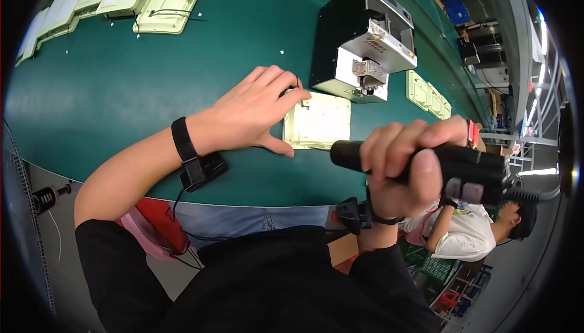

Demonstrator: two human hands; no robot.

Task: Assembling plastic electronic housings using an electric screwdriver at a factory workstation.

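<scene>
A pale yellow-green panel (322, 121) lies on the bench, close to its front edge. My left hand (258, 105) spans the panel's left side with fingers spread; its index fingertip touches the upper left corner, and its thumb lies by the lower left corner. A short dark wire shows beside those fingertips. In my right hand (410, 159), raised right of the panel, is a black electric screwdriver (465, 166). Its narrower end points left and its coiled cord leaves at the right. The fingers wrap round the barrel, slightly blurred, and no bit can be made out.
A black and white screw feeder (365, 47) stands just behind the panel. Several similar panels (169, 6) lie or lean at the far left; more pale frames (427, 94) lie right of the feeder. A co-worker (468, 229) in a white top is at the right. The green bench (152, 83) has small white bits.
</scene>
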